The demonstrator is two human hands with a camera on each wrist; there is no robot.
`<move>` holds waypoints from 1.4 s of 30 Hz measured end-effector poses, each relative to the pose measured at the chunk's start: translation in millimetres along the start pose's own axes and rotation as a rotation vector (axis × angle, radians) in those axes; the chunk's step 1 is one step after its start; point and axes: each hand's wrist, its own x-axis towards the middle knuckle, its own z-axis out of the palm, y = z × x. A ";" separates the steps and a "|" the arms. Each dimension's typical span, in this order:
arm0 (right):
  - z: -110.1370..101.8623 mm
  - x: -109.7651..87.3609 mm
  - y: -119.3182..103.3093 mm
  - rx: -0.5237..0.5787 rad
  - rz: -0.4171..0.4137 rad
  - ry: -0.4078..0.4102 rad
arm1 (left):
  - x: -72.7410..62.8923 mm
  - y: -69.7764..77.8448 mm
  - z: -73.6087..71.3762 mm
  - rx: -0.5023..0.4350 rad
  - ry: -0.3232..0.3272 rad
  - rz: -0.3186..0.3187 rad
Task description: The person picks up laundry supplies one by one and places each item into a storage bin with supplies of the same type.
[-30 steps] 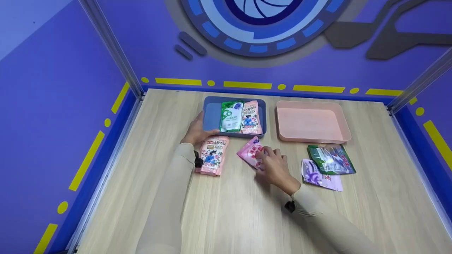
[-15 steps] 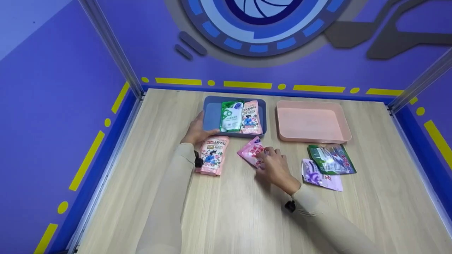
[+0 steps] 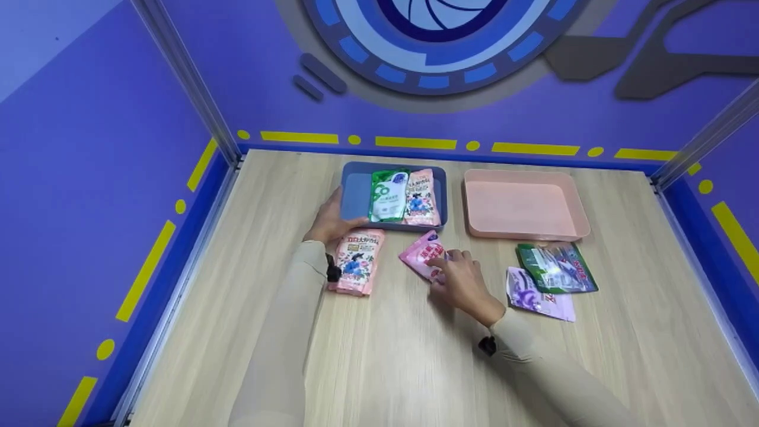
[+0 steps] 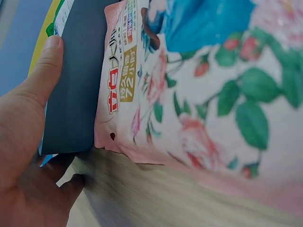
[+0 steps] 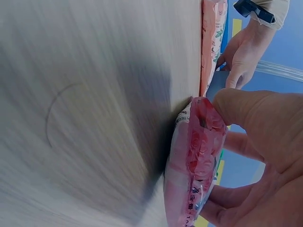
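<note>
In the head view my left hand (image 3: 333, 219) holds the near left corner of a blue-grey tray (image 3: 391, 226), its thumb on the front wall, as the left wrist view shows. Inside that tray lie a green-and-white pouch (image 3: 388, 198) and a pale pink floral pouch (image 3: 421, 198). Another floral pouch (image 3: 357, 261) lies on the table just in front, beside my left wrist. My right hand (image 3: 464, 281) pinches the lower right part of a small bright pink pouch (image 3: 422, 255). Up close in the right wrist view, the thumb meets one corner of it and the other fingers lie along its far side.
A pink tray (image 3: 522, 207) with nothing in it stands right of the blue-grey one. Before it, a green-edged packet (image 3: 560, 270) overlaps a light purple pouch (image 3: 536, 299). Blue-purple panels (image 3: 415, 124) enclose the wooden table (image 3: 403, 367) at the back and sides.
The bright pink pouch has shifted very slightly rightward, and the right fingers have moved a little on it. The left hand and both trays stay in place.
</note>
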 end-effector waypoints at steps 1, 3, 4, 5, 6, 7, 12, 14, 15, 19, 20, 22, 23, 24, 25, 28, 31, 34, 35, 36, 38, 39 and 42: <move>-0.3 0.2 0.0 0.001 0.002 -0.004 | -0.2 0.4 0.1 -0.004 0.002 -0.005; -0.6 0.7 0.1 0.000 0.008 -0.010 | -0.4 0.9 0.5 -0.012 0.007 -0.009; -0.7 0.8 0.1 0.000 0.009 -0.011 | -0.3 1.1 0.8 -0.014 0.008 -0.011; -0.8 1.0 0.1 -0.001 0.011 -0.013 | -0.3 1.2 0.9 -0.015 0.010 -0.015; -0.8 1.0 0.2 -0.003 0.012 -0.014 | -0.5 1.4 1.1 -0.014 0.011 -0.018; -0.9 1.0 0.2 -0.003 0.012 -0.016 | -0.7 1.5 1.2 -0.014 0.011 -0.020; -1.1 0.3 0.4 0.004 0.008 -0.001 | -0.9 1.9 1.7 -0.020 0.013 -0.022; -1.3 -0.1 0.6 0.012 0.005 0.009 | -1.0 1.9 1.7 -0.018 0.013 -0.020; -1.3 -0.3 0.9 0.016 0.002 0.014 | -0.9 1.6 1.6 -0.013 0.011 -0.019; -1.0 -0.5 2.3 0.029 -0.001 0.024 | -1.1 1.1 1.0 0.002 0.007 -0.008; -0.8 -0.5 2.7 0.029 -0.004 0.027 | -1.1 0.8 0.8 0.003 0.007 -0.007; -0.5 -0.5 3.5 0.027 -0.009 0.036 | -1.0 0.5 0.5 0.002 0.009 -0.002; -0.4 -0.6 3.8 0.024 -0.013 0.042 | -0.6 0.1 0.5 0.003 0.010 0.003; -0.2 -0.7 4.2 0.020 -0.017 0.047 | -0.3 -0.1 0.5 0.005 0.011 0.010; -0.1 -0.8 4.5 0.016 -0.022 0.053 | 0.1 -0.3 0.6 0.008 0.013 0.019; 0.0 -1.3 5.1 0.011 -0.030 0.065 | 0.9 -0.5 0.5 0.018 0.018 0.043; -0.1 -1.5 5.3 0.011 -0.034 0.074 | 0.2 0.1 0.3 0.019 0.022 0.042; -1.2 -1.3 4.6 0.018 -0.035 0.078 | 0.0 0.4 0.3 0.017 0.027 0.038; -1.6 -1.3 4.4 0.020 -0.036 0.079 | -0.1 0.5 0.3 0.015 0.028 0.037; -2.2 -1.4 4.2 0.019 -0.037 0.079 | -0.1 0.4 0.3 0.013 0.030 0.037; -2.9 -1.3 4.2 0.018 -0.042 0.082 | -0.2 0.5 0.5 0.010 0.032 0.037; -3.1 -1.2 4.3 0.016 -0.046 0.085 | -0.3 0.5 0.5 0.009 0.031 0.037; -4.0 -0.4 5.0 0.003 -0.057 0.092 | -0.1 0.9 0.7 0.011 0.027 0.032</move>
